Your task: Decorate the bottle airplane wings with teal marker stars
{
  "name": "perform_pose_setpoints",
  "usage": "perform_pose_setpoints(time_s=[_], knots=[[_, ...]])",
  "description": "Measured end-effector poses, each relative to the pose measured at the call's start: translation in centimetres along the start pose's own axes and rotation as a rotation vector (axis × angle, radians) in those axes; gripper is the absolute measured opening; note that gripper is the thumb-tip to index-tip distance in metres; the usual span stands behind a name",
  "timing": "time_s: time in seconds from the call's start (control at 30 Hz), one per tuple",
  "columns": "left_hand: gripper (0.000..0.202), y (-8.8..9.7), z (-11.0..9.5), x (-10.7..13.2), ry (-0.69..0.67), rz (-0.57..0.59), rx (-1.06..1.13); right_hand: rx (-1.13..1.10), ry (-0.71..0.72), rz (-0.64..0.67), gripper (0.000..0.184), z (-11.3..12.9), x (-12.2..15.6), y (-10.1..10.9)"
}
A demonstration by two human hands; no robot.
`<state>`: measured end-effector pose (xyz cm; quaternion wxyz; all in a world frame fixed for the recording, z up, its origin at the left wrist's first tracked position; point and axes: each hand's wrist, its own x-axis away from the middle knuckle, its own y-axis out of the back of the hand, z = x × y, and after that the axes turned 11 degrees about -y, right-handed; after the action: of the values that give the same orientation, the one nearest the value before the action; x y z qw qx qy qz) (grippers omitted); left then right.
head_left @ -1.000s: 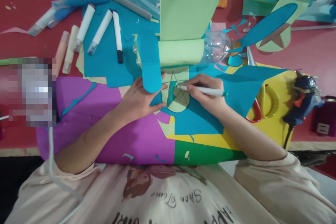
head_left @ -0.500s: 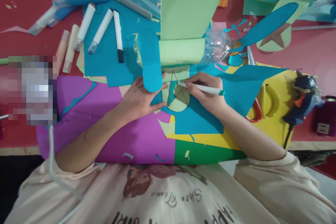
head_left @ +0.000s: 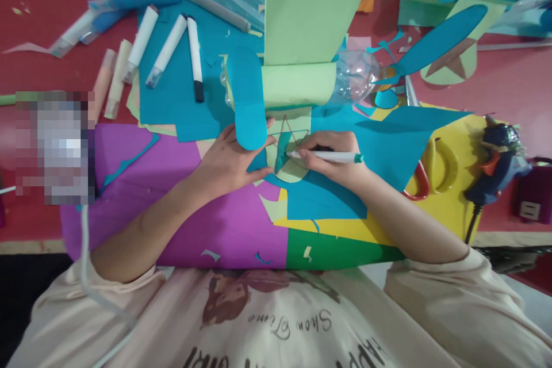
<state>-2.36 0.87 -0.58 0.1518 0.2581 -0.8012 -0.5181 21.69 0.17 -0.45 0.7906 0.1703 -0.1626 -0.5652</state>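
Note:
My right hand (head_left: 332, 155) is closed around a white marker (head_left: 338, 156) with a green end, its tip on a star outline. The star (head_left: 283, 146) is drawn on a pale green paper flap (head_left: 297, 169) with a rounded end, and part of it is coloured green. My left hand (head_left: 235, 155) lies with fingers spread at the flap's left edge. A blue rounded strip (head_left: 250, 98) covers some of its fingers. Above the flap is a clear plastic bottle (head_left: 356, 76) wrapped in pale green paper (head_left: 297, 83), with a long pale green panel (head_left: 314, 6) across it.
Several markers (head_left: 167, 52) lie on blue paper (head_left: 172, 115) at the upper left. Purple card (head_left: 181, 230) and yellow card (head_left: 452, 201) spread beneath. Scissors with a yellow and red handle (head_left: 446, 167) and a blue glue gun (head_left: 491, 178) are at the right. Paper scraps (head_left: 276, 207) lie near me.
The marker tip has moved down and slightly left inside the star, my right hand with it. More of the star's left part looks green. My left hand stays in place.

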Motion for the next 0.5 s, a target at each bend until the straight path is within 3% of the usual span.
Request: perform_pose_setpoints(time_s=[0.23, 0.4, 0.5], knots=[[0.048, -0.08, 0.11, 0.02, -0.005, -0.009, -0.002, -0.070, -0.082, -0.225, 0.026, 0.17, -0.08, -0.04], [0.049, -0.06, 0.09, 0.09, -0.002, 0.003, 0.009, -0.044, 0.025, -0.032, 0.023, 0.04, -0.01, -0.05], [0.049, 0.01, 0.05, 0.15, -0.008, 0.002, 0.000, -0.034, 0.016, 0.003, 0.024, -0.01, -0.01, -0.03]])
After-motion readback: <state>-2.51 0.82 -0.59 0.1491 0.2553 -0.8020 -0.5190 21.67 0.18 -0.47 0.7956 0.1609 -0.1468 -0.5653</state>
